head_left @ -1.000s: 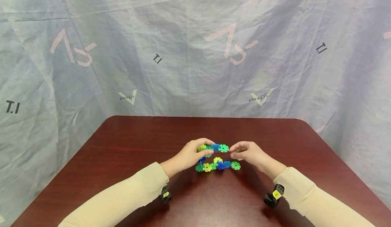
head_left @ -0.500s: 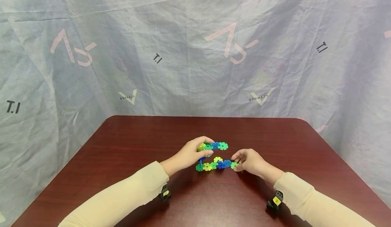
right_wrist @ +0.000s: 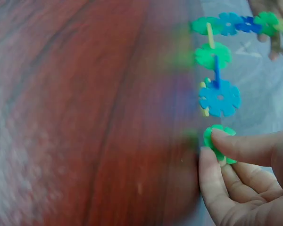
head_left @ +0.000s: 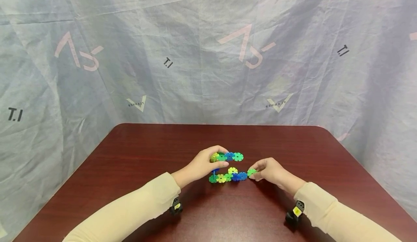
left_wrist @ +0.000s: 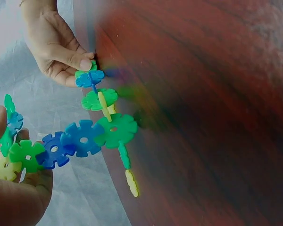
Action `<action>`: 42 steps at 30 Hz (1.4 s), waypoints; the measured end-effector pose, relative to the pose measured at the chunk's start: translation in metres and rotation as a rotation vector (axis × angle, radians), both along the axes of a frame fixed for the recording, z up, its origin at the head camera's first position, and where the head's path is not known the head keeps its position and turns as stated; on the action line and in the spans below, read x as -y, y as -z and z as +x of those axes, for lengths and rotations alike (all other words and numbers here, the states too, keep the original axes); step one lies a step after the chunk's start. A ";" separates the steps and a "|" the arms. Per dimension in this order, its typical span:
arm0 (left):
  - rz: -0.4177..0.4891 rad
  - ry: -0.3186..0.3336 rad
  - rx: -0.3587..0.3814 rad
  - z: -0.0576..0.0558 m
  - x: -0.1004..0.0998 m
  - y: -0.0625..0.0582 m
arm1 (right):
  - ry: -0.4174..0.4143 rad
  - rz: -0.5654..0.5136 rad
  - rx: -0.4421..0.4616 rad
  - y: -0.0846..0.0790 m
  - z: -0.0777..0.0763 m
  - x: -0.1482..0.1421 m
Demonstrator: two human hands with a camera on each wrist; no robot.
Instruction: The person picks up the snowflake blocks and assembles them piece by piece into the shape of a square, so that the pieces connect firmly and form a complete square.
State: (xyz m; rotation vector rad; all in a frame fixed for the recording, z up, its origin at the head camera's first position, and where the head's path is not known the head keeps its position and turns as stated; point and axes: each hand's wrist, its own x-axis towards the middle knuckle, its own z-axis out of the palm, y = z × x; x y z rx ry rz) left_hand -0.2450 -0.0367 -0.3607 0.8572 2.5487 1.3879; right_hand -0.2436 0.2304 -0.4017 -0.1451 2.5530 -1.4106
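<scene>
My left hand (head_left: 208, 161) holds a chain of interlocking plastic discs (left_wrist: 83, 139) by its yellow and green end, thumb and fingers curled round it. The notched discs are blue, green and yellow. The chain bends, with an upper row ending in a green disc (head_left: 238, 157) and a lower row ending in a blue disc (right_wrist: 220, 98). My right hand (head_left: 270, 170) pinches a green notched disc (right_wrist: 220, 145) between thumb and fingertips. In the right wrist view a small gap parts this disc from the blue end disc. My left palm hides part of the chain.
The dark red wooden table (head_left: 156, 140) stretches round both hands. A printed grey cloth (head_left: 202, 54) hangs behind its far edge. A small black camera (head_left: 176, 206) sits at the left wrist, another camera (head_left: 294, 213) at the right.
My right hand has come down from beside the upper row to the green disc at the lower right. It now pinches that disc, tilted up. My left hand has barely moved.
</scene>
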 end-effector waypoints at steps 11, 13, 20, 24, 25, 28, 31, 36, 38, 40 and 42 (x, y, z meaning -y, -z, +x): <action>0.022 -0.003 0.017 0.001 -0.002 0.000 | -0.054 -0.266 0.105 -0.008 -0.006 -0.015; 0.023 0.003 0.021 0.001 -0.002 -0.001 | -0.065 -0.300 0.096 -0.013 -0.006 -0.016; 0.041 0.016 0.033 0.000 -0.003 0.000 | -0.098 -0.397 0.050 -0.029 0.000 -0.012; 0.052 0.004 0.007 0.001 -0.004 0.000 | -0.086 -0.416 0.027 -0.037 0.004 -0.008; 0.055 -0.001 -0.002 0.001 -0.005 0.000 | -0.081 -0.415 0.020 -0.038 0.005 -0.007; 0.066 -0.021 -0.023 0.003 -0.005 0.001 | -0.060 -0.414 0.002 -0.043 0.010 -0.004; 0.069 -0.035 -0.036 0.004 -0.006 0.000 | -0.051 -0.411 -0.019 -0.046 0.015 -0.001; 0.069 -0.036 -0.037 0.005 -0.006 0.001 | -0.038 -0.422 -0.042 -0.048 0.019 0.003; 0.072 -0.034 -0.039 0.005 -0.006 0.001 | -0.036 -0.422 -0.048 -0.049 0.020 0.004; 0.073 -0.034 -0.041 0.005 -0.007 0.001 | -0.035 -0.420 -0.055 -0.049 0.020 0.005; 0.074 -0.036 -0.043 0.005 -0.007 0.001 | -0.036 -0.420 -0.064 -0.049 0.020 0.005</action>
